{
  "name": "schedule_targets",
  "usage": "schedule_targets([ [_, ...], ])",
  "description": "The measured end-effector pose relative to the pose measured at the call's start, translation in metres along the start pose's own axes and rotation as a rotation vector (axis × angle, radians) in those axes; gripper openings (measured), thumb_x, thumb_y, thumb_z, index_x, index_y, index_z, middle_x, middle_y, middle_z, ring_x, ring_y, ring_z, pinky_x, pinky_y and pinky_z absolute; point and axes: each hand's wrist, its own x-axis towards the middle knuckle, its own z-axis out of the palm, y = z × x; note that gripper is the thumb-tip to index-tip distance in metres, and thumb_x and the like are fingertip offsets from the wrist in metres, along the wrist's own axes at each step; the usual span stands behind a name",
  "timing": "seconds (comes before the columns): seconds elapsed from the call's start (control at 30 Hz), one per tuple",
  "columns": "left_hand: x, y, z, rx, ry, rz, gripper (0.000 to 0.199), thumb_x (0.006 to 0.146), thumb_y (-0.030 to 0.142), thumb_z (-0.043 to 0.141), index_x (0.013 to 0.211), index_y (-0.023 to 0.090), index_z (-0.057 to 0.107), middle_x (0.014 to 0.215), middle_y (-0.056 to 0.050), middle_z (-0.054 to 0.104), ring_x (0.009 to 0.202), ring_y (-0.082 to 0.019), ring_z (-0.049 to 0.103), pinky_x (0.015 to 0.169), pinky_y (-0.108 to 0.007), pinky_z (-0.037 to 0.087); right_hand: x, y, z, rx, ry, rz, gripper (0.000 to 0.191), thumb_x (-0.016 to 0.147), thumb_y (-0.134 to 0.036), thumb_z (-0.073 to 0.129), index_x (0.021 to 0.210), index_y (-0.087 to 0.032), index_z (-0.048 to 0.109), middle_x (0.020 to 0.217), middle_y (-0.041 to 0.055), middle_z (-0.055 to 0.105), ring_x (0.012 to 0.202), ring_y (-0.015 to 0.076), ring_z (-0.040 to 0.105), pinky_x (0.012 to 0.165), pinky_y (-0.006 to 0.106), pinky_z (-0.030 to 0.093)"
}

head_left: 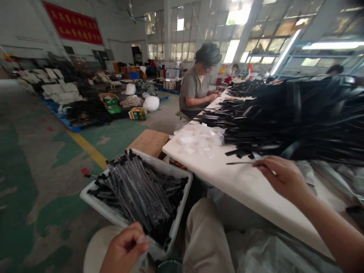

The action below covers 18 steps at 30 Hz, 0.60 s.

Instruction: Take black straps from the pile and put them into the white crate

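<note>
Above the white table (pixel 210 170), my right hand (pixel 284 180) is closed in a pinch on a thin black strip (pixel 240 163), whose end points left. Just behind it lies a large heap of black strips (pixel 298 113). Low in the view, my left hand (pixel 125 248) has its thumb and fingers pressed together over my lap, near the close edge of a white bin (pixel 180 212). What those fingers hold, if anything, I cannot make out. Inside the bin, black strips in clear plastic (pixel 139 185) lie in a bundle on other black pieces.
A pile of small white translucent pieces (pixel 199 140) lies at the table's left corner. Beyond the bin stands a cardboard box (pixel 149 142). A co-worker (pixel 196 83) sits farther along the table. Stacked goods rest on a blue pallet (pixel 62 119) on the floor at left.
</note>
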Motion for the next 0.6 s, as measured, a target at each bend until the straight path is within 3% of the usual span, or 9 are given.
schedule_targets([
  [0.03, 0.003, 0.002, 0.003, 0.012, 0.018, 0.02, 0.04, 0.074, 0.052, 0.077, 0.055, 0.02, 0.062, 0.062, 0.002, 0.053, 0.06, -0.015, 0.052, 0.058, -0.024, 0.042, -0.009, -0.035, -0.002, 0.056, -0.018, -0.121, 0.021, 0.1, -0.026, 0.047, 0.103, -0.019, 0.067, 0.083, 0.0089, 0.072, 0.075, 0.0206, 0.068, 0.07, 0.031, 0.05],
  [0.13, 0.005, 0.012, 0.01, 0.124, -0.005, 0.062, 0.031, 0.076, 0.039, 0.077, 0.056, 0.019, 0.063, 0.064, 0.002, 0.056, 0.062, -0.015, 0.055, 0.06, -0.023, 0.042, -0.027, -0.134, 0.001, 0.224, -0.211, -0.4, 0.035, 0.102, -0.017, 0.033, 0.127, -0.019, 0.057, 0.087, 0.0062, 0.074, 0.07, 0.018, 0.068, 0.065, 0.029, 0.049],
  [0.2, 0.002, 0.019, 0.011, 0.207, -0.024, 0.089, 0.029, 0.078, 0.036, 0.075, 0.057, 0.02, 0.064, 0.064, 0.002, 0.058, 0.063, -0.015, 0.057, 0.062, -0.023, 0.043, -0.029, -0.175, 0.008, 0.279, -0.274, -0.469, 0.034, 0.103, -0.019, 0.032, 0.126, -0.018, 0.057, 0.078, 0.0037, 0.072, 0.06, 0.0176, 0.065, 0.058, 0.03, 0.045],
  [0.27, -0.003, 0.026, 0.01, 0.267, -0.013, 0.125, 0.029, 0.081, 0.036, 0.073, 0.058, 0.02, 0.065, 0.065, 0.001, 0.059, 0.063, -0.015, 0.058, 0.062, -0.022, 0.044, -0.026, -0.193, 0.018, 0.317, -0.284, -0.458, 0.03, 0.103, -0.019, 0.035, 0.12, -0.017, 0.059, 0.072, 0.0018, 0.07, 0.053, 0.018, 0.061, 0.054, 0.032, 0.04],
  [0.37, -0.01, 0.034, 0.006, 0.317, 0.034, 0.21, 0.027, 0.083, 0.037, 0.073, 0.06, 0.022, 0.069, 0.064, 0.002, 0.062, 0.061, -0.014, 0.061, 0.059, -0.019, 0.046, -0.018, -0.195, 0.027, 0.387, -0.351, -0.384, 0.026, 0.1, -0.017, 0.038, 0.107, -0.018, 0.062, 0.075, 0.0026, 0.07, 0.056, 0.0184, 0.061, 0.057, 0.033, 0.037],
  [0.47, -0.015, 0.037, 0.004, 0.334, 0.082, 0.31, 0.022, 0.086, 0.044, 0.069, 0.073, 0.028, 0.077, 0.067, 0.002, 0.067, 0.061, -0.013, 0.065, 0.057, -0.017, 0.049, -0.013, -0.196, 0.027, 0.419, -0.469, -0.323, 0.025, 0.1, -0.018, 0.037, 0.093, -0.019, 0.061, 0.075, 0.0033, 0.069, 0.061, 0.0175, 0.061, 0.06, 0.032, 0.035],
  [0.6, -0.018, 0.031, 0.003, 0.382, 0.171, 0.348, 0.02, 0.084, 0.048, 0.071, 0.079, 0.029, 0.078, 0.068, 0.003, 0.071, 0.061, -0.013, 0.067, 0.057, -0.016, 0.051, -0.009, -0.205, 0.022, 0.416, -0.521, -0.317, 0.026, 0.098, -0.017, 0.036, 0.084, -0.018, 0.058, 0.07, 0.0032, 0.064, 0.057, 0.0158, 0.056, 0.058, 0.031, 0.032],
])
